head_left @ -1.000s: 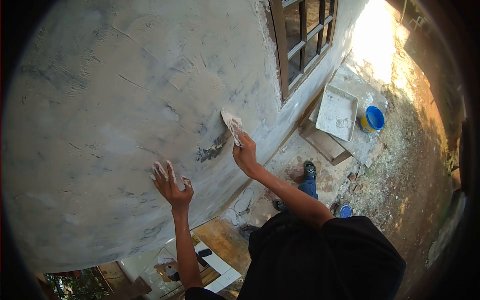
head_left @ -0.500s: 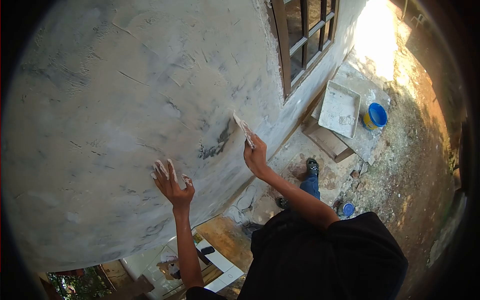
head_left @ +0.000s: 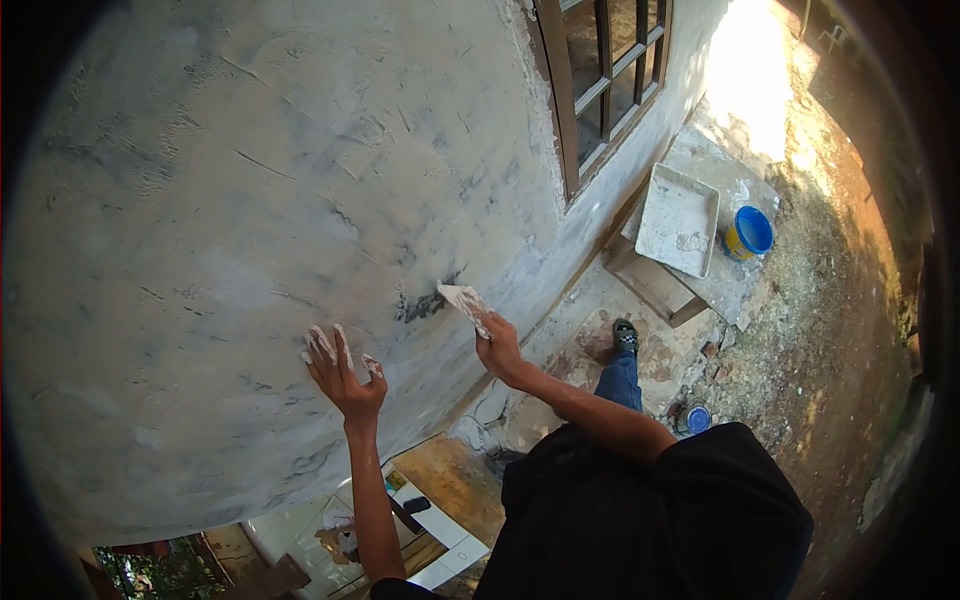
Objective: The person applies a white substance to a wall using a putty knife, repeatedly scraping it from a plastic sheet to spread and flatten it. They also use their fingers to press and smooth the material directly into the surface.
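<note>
My right hand [head_left: 500, 352] grips a putty knife [head_left: 464, 303] whose blade is smeared with white filler. Its edge meets the wall [head_left: 250, 230] beside a dark bare patch [head_left: 420, 303]. The wall has a pale, uneven coat with grey marks and ridges. Lower on the same wall, my left hand [head_left: 348, 385] has its fingers apart, their tips coated in white paste. It holds nothing and appears to rest on the surface.
A brown-framed window [head_left: 610, 90] is set in the wall. On a low table [head_left: 720, 165] to the right stand a white-smeared tray [head_left: 680, 220] and a blue-and-yellow bucket [head_left: 750, 235]. A small blue-topped container [head_left: 697, 418] sits on the ground near my leg.
My right hand has moved down and left along the wall, bringing the putty knife to the dark patch, with its blade turned flatter. My left hand has barely moved.
</note>
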A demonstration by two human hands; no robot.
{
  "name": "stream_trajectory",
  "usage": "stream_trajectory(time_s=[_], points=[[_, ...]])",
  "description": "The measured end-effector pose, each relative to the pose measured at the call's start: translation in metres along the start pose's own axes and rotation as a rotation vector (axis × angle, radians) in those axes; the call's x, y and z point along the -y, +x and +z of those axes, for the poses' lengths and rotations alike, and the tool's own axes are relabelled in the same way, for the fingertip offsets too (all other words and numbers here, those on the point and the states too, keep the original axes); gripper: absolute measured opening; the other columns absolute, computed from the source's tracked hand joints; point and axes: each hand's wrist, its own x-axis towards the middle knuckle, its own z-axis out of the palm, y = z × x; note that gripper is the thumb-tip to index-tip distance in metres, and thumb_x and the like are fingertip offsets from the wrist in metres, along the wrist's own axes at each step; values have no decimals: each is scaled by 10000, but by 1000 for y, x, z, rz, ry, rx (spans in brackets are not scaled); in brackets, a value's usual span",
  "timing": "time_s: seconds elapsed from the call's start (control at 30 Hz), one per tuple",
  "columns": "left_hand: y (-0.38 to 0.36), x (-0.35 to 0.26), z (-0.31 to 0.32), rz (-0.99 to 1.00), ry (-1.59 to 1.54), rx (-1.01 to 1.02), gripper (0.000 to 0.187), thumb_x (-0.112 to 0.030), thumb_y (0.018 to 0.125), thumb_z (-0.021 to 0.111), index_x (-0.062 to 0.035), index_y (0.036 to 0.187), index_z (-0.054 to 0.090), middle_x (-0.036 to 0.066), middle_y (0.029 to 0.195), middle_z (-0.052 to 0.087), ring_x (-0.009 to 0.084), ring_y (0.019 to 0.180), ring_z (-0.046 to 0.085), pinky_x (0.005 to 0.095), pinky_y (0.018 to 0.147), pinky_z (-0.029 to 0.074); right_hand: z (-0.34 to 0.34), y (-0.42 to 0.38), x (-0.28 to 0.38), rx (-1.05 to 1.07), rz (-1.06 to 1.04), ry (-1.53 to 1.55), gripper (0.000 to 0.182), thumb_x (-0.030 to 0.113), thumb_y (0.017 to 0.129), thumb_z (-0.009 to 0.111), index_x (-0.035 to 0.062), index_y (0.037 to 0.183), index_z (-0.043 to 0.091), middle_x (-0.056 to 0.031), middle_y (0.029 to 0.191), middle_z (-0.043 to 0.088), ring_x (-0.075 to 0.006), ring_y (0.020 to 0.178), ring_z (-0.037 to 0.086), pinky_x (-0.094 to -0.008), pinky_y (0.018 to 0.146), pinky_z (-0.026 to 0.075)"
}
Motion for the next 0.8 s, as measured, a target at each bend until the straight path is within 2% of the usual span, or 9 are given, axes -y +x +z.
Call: stream_trajectory(time_s=[0.1,0.27,0.3,0.4,0.47,0.57,0.6,0.67,0.8], points=[[-1,-3,-3,-9,-8,4,627,-130,765,488,-48,1384,433,215,1470,318,364,1375,281,536,1109,188,-25,62,12,-209,93,-2,472,-121,746,491,0,1195,573,-216,893,597,-384,718,567,-418,644,456],[0,-4,-4,-8,-20,-6,635,-117,749,496,-45,1377,442,221,1463,327,368,1370,292,535,1110,186,14,54,5,-86,74,-22,615,-146,698,501,-4,1297,494,-249,1213,539,-436,1050,522,-435,899,437],[0,-4,-3,-9,-19,-12,635,-117,749,496,-45,1377,442,221,1463,327,368,1370,292,535,1110,186,24,46,10,-136,-71,-61,628,-140,694,518,3,1305,487,-242,1227,531,-427,1055,526,-439,909,441],[-5,-4,-1,-10,-11,26,629,-117,749,497,-44,1373,447,221,1463,328,368,1371,290,535,1111,185,42,-4,0,16,32,-35,635,-130,696,531,24,1311,487,-229,1233,532,-419,1062,530,-448,908,444],[-4,-4,1,9,-39,21,625,-117,751,496,-46,1371,450,221,1463,328,368,1372,289,534,1112,183,37,-22,-4,308,121,-19,625,-125,698,531,43,1299,505,-228,1176,568,-404,1054,547,-462,893,446],[-4,-5,1,13,-19,30,618,-115,757,494,-43,1369,450,222,1462,327,368,1371,290,536,1111,184,10,-20,-10,282,158,5,587,-125,703,524,46,1265,540,-233,1093,606,-402,1006,577,-463,859,462],[-2,-6,0,10,-16,28,618,-115,757,494,-43,1369,450,222,1462,327,368,1371,290,536,1111,184,0,-1,-2,46,40,56,539,-130,725,510,40,1233,568,-242,1027,623,-410,947,597,-434,816,482],[-1,-9,-3,-5,-14,18,615,-111,759,492,-40,1369,450,223,1463,324,367,1373,287,537,1110,187,-28,44,18,-94,106,38,494,-132,753,492,22,1216,573,-240,1037,620,-420,931,599,-397,796,491],[0,-11,-1,16,-32,-20,613,-112,761,492,-39,1369,449,224,1465,321,370,1374,281,541,1108,190,-27,102,37,-204,57,23,521,-117,739,482,25,1235,559,-232,945,613,-405,812,584,-417,725,476]])
